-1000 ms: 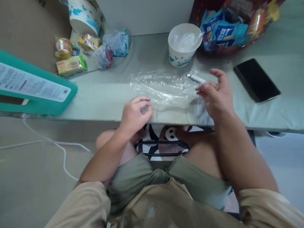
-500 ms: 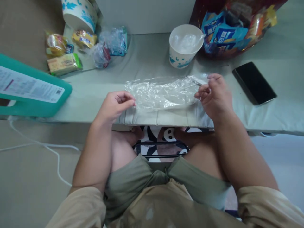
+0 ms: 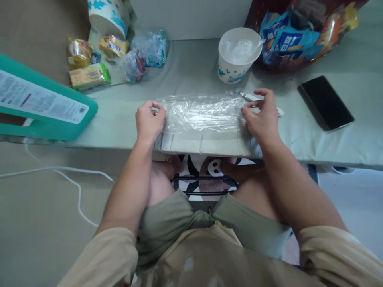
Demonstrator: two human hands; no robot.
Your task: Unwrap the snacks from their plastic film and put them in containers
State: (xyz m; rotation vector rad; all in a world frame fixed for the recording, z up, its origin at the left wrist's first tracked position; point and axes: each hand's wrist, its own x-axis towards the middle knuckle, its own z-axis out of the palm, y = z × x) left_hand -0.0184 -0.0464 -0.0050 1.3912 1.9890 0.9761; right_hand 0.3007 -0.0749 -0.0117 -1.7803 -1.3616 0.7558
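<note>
A crinkled clear plastic bag (image 3: pixel 203 115) is spread between my hands near the table's front edge. My left hand (image 3: pixel 152 121) is closed, thumb against fingers, on the bag's left end. At the opposite end, my right hand (image 3: pixel 263 115) pinches the plastic between thumb and forefinger, its other fingers partly raised. Behind and partly beneath that hand lies a slim white tool with a metal tip (image 3: pixel 250 97), perhaps a small cutter; the hand covers its middle.
Behind the bag stands a patterned paper cup (image 3: pixel 235 71) with clear plastic inside. A basket of packaged snacks (image 3: pixel 287 44) and a black phone (image 3: pixel 326 103) are to the right. Leftward are wrapped snacks (image 3: pixel 89 75), a tipped paper bucket (image 3: pixel 109 20) and a green container (image 3: pixel 74 123).
My right hand has let go of the white tool, which now lies on the table, and grips the bag's right end. My left hand has shifted slightly up and right; the bag looks flatter.
</note>
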